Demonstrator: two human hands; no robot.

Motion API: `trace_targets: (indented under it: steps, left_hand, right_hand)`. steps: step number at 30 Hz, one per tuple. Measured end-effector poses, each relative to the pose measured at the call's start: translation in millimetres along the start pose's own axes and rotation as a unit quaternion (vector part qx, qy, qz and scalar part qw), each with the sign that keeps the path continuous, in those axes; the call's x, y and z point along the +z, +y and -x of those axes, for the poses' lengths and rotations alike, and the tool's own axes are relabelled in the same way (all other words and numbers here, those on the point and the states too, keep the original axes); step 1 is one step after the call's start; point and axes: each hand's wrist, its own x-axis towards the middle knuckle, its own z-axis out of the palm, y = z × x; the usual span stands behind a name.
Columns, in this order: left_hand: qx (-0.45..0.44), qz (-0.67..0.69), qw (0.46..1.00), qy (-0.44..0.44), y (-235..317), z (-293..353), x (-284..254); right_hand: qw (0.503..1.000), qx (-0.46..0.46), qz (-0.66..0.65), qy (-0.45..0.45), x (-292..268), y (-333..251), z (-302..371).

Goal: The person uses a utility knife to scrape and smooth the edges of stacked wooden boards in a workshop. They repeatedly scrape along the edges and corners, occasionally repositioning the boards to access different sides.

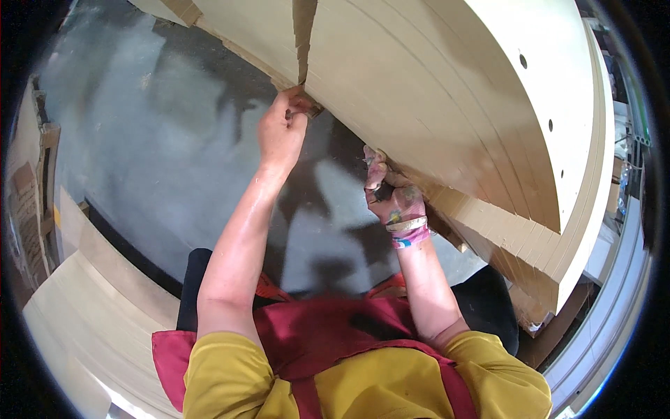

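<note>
My left hand (283, 136) and gloved right hand (396, 201) are apart, curled at the near edge of the already stacked cream boards (426, 91), upper right of the frame, their grip unclear, the edge work seemingly unfinished.

No lettering, number or sign can be read in this view of a work floor. At the far left of the frame, upright cardboard (24, 202) carries a darker brownish patch and faint marks, too small and distorted to make out as words. Right of center, a cuff (410, 239) at the wrist of the right hand (399, 201) shows pink and blue patterning, with any characters in it illegible. Near the right edge, small items (621, 188) sit too blurred to tell whether they bear print.
</note>
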Motion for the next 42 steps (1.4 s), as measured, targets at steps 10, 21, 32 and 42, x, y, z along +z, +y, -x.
trace_targets:
  steps: [10,21,32,42]
  left_hand:
    - [-0.019,0.024,0.997,-0.074,-1.2,1.7,-9.4]
    - [0.089,-0.131,0.987,0.01,7.0,11.7,5.5]
    - [-0.084,0.153,0.983,0.05,-2.0,18.3,24.3]
    - [-0.142,0.123,0.982,0.017,13.8,6.0,10.5]
  right_hand:
    - [0.995,-0.05,0.073,0.035,-20.3,-6.4,8.5]
    - [0.981,-0.131,0.133,0.048,-18.8,1.5,14.3]
    - [0.826,-0.404,0.389,-0.056,-29.5,-8.2,40.0]
    - [0.847,-0.405,0.344,0.034,-31.4,-3.9,32.6]
